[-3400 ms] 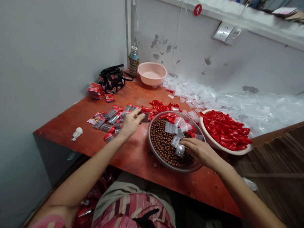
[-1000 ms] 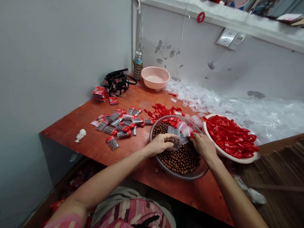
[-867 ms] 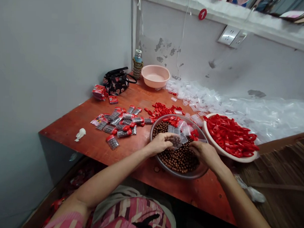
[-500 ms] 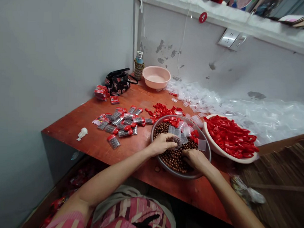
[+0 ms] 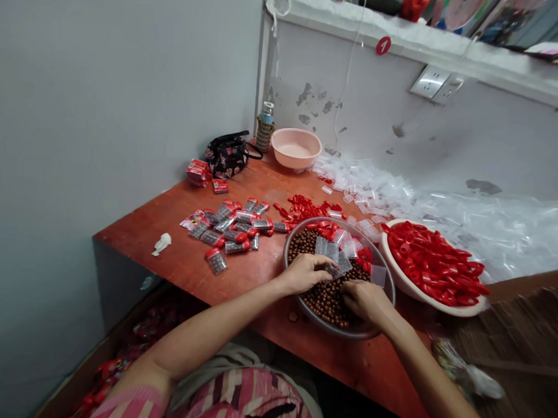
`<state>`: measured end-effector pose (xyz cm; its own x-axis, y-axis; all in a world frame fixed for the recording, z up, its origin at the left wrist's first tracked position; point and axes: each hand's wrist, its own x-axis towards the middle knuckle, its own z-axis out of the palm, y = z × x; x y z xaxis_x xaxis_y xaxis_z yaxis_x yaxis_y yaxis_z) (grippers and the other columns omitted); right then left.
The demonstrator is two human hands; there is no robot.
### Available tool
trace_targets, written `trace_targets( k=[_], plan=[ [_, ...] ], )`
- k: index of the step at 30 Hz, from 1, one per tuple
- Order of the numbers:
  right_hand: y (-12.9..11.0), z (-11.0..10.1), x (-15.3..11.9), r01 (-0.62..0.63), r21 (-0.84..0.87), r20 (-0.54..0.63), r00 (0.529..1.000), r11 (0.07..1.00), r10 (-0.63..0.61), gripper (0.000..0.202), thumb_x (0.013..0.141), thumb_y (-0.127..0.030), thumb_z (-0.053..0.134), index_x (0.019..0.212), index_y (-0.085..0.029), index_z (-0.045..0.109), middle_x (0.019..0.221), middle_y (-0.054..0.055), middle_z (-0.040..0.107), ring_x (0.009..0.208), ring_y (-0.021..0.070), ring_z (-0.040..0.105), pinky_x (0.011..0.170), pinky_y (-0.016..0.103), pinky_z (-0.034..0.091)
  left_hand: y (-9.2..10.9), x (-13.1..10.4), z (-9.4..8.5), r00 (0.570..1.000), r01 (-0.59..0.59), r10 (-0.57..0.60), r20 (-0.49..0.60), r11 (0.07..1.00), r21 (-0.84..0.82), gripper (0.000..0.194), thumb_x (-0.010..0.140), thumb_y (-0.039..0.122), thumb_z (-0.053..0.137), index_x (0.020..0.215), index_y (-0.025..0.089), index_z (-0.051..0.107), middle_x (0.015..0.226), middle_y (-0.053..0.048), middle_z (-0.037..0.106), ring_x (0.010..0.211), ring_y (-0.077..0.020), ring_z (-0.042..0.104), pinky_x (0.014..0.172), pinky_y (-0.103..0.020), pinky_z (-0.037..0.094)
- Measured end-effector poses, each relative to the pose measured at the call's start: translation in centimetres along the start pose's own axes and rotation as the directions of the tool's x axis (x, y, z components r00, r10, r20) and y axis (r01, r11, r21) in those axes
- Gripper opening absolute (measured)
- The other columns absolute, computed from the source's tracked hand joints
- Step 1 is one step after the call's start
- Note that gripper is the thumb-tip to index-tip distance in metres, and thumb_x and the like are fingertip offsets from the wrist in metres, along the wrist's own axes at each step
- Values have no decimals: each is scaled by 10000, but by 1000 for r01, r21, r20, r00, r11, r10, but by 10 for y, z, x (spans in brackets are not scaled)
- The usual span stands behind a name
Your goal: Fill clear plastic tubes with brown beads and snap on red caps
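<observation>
Clear plastic sleeve (image 5: 334,271): over the small brown beads (image 5: 326,303) in the round grey bowl (image 5: 354,335).
Left hand (image 5: 305,274): pinched on sleeve; earlier at the red-capped clear packs (image 5: 236,235).
Right hand (image 5: 366,299): curled, tips hidden at beads, grip cannot be told; shifted from bowl's red plastic caps (image 5: 364,259).
Packs: left of bowl.

The person wears a pink top (image 5: 249,388) patterned with cream and dark maroon blocks, a black strip of cloth (image 5: 275,415) at its front. The left sleeve (image 5: 132,405) is pink and cream; greyish-beige cloth (image 5: 235,357) covers the lap.
</observation>
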<state>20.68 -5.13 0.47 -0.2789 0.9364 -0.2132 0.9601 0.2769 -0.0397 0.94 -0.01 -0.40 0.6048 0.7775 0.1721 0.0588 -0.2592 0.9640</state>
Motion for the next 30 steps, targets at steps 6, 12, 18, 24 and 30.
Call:
trace_targets(
  k=[6, 12, 18, 24, 30],
  plan=[
    [-9, -28, -11, 190, 569, -489, 861, 800, 143, 155, 795, -309, 536, 854, -198, 627, 807, 33, 660, 743, 158, 610, 695, 263, 473, 3, -2, 0, 998, -40, 39, 43, 999, 30, 282, 721, 170, 593, 995, 167, 660, 951, -23, 687, 905, -161, 610, 838, -222, 416],
    [-32, -33, -1, 378, 605, -551, 834, 701, 26, 117, 811, -261, 552, 861, -224, 651, 808, 28, 625, 772, 153, 586, 704, 273, 462, 2, -4, -2, 993, -56, 61, 99, 997, -51, 290, 753, 228, 582, 1031, 184, 650, 946, -17, 683, 916, -172, 602, 835, -232, 418],
    [-7, -29, -5, 288, 664, -571, 791, 690, 220, 139, 779, -306, 585, 852, -215, 662, 854, 40, 651, 802, 171, 602, 734, 293, 481, -3, -2, -4, 999, -34, 37, 12, 981, -190, 303, 751, 225, 581, 1037, 139, 633, 986, -49, 668, 916, -170, 599, 834, -238, 428],
    [42, -18, -8, 16, 607, -401, 870, 794, 289, 255, 778, -390, 542, 886, -192, 660, 805, 47, 690, 742, 190, 633, 682, 300, 498, 2, -4, -4, 997, -77, 76, -15, 992, -101, 246, 777, 261, 560, 973, 151, 660, 975, -48, 677, 923, -167, 604, 860, -239, 415],
    [40, -15, 7, -55, 287, -311, 939, 956, 147, 222, 827, -299, 455, 869, -205, 652, 893, 43, 678, 823, 188, 623, 745, 287, 460, 0, -2, -3, 999, -15, 9, -40, 989, -150, 265, 778, 283, 557, 986, 146, 648, 964, -51, 669, 896, -172, 603, 841, -259, 440]
  ],
)
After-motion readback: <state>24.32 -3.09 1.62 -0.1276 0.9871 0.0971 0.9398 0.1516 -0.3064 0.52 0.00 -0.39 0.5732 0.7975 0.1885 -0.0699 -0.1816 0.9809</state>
